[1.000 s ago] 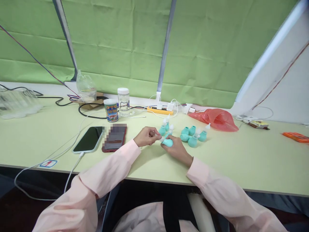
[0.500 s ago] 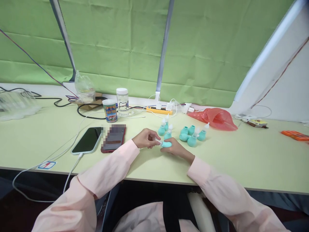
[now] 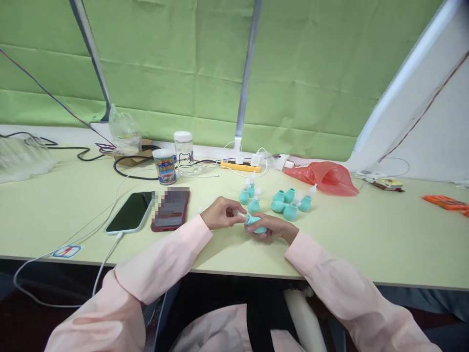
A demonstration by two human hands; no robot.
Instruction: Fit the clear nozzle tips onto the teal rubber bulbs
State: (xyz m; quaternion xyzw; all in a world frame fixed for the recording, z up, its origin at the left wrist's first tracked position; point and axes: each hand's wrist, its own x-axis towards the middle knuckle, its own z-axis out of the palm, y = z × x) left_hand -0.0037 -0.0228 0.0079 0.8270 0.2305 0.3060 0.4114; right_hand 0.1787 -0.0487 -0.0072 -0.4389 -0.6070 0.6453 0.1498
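My right hand is wrapped round a teal squeeze bulb, lying sideways over the table with its neck to the left. My left hand pinches a clear nozzle that meets the bulb's neck; whether it is fully seated cannot be made out. Just beyond stand several teal bulbs with clear nozzles, one being the nozzled bulb. To the right is a cluster holding bulbs without nozzles, such as the bare bulb, and nozzled ones, such as the bulb.
Left of my hands lie a red-cased phone and a white-cased phone on its cable. Behind them stand a paper cup and a clear jar. A power strip and a red plastic bag line the back.
My right hand has turned, so the bulb now points down to the right and its fingers show underneath. My left hand stays at the nozzle. The view has shifted slightly.
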